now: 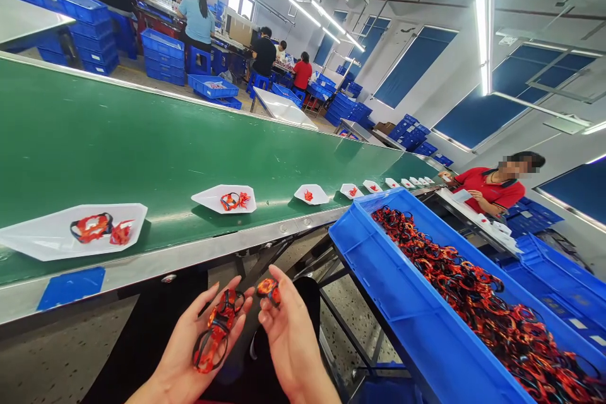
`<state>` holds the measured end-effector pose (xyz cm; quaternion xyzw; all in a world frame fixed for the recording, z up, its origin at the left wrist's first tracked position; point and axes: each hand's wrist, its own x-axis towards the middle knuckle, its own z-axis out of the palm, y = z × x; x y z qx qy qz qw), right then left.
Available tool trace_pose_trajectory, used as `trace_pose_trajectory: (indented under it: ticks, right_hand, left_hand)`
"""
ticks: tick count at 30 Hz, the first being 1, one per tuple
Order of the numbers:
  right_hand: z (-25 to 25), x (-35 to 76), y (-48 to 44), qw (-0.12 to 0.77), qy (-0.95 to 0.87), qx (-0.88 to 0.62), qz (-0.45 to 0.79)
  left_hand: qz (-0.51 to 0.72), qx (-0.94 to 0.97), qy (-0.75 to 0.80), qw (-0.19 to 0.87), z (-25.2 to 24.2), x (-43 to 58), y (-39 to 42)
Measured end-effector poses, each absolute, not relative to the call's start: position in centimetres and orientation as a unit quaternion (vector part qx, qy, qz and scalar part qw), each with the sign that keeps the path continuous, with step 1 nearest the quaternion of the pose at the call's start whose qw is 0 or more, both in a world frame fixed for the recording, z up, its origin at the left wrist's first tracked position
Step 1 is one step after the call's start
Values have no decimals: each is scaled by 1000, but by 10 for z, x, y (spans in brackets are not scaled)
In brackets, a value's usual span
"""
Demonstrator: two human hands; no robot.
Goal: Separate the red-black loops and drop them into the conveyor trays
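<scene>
Where the green belt (156,145) runs from the left edge towards the far right, white trays (303,194) stand in a row along its near side, their narrow ends pointing left; the nearer ones hold red pieces. A metal rail (189,254) borders the belt, with a blue patch (71,287) stuck on it, above a speckled floor (38,360). Beyond are seated workers, stacked blue crates (163,57), tube lights (480,19) and blue window panels (409,66). A person in a red top (490,188) sits farther along the belt.

Below the rail, the left hand (182,341) lies palm up, its grip loose and fingers slightly curled, with patterned red-and-black bands (218,325) resting across palm and fingers. Their long axis slants from the wrist side, lower left, up and right towards the belt. The right hand (291,322), just beside, has its grip closed in a pinch on a small red-orange piece (268,289), whose bright end points left, towards the other hand. To the right, a long blue bin (379,271) full of similar bands slants away.
</scene>
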<state>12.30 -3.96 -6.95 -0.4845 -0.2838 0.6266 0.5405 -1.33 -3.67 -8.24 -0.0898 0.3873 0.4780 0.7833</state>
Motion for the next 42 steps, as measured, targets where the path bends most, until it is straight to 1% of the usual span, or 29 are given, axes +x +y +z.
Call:
trace_pose_trajectory:
  ticks: [2,5,11,16,18,20,21,22,24,25,27,31,35,37,40,42]
  right_hand:
    - [-70,124,-35,535,-139,-441,707]
    - [-71,125,-30,539,-49,-401,739]
    - [-72,124,-25,533,-29,-418,735]
    - [-75,123,-24,520,-62,-420,741]
    - [-73,123,-20,509,-96,-434,737]
    - [-64,124,-8,503,-193,-471,699]
    - [-58,126,2,502,-286,-503,643]
    - [-51,128,15,497,-392,-537,558]
    - [-35,135,48,468,-569,-581,347]
    - [-27,140,67,454,-611,-591,268]
    - [-15,149,103,436,-638,-605,193]
    - [-5,158,140,409,-659,-612,152]
    - [-6,142,103,393,-693,-586,151]
    - [-9,128,66,360,-726,-550,201]
    - [-17,109,15,276,-783,-469,301]
    - [-24,102,-5,248,-793,-454,321]
  left_hand:
    - [490,-89,378,780,-81,-14,-36]
    - [499,-87,378,775,-80,-16,-36]
    - [531,-72,368,759,-75,-17,-37]
    - [551,-77,313,770,-71,-22,-38]
    - [557,-83,300,770,-69,-24,-37]
    - [563,-85,297,766,-65,-27,-37]
    - [565,-86,295,765,-63,-28,-37]
    - [567,-87,292,765,-61,-30,-37]
    - [571,-87,284,765,-57,-32,-38]
    - [574,-87,280,765,-55,-34,-38]
    - [581,-83,274,762,-53,-36,-38]
    - [593,-83,268,755,-52,-40,-39]
    - [586,-88,259,763,-55,-40,-38]
    - [583,-81,255,768,-57,-39,-37]
    - [585,-56,274,761,-63,-36,-36]
    - [582,-34,302,754,-67,-34,-36]
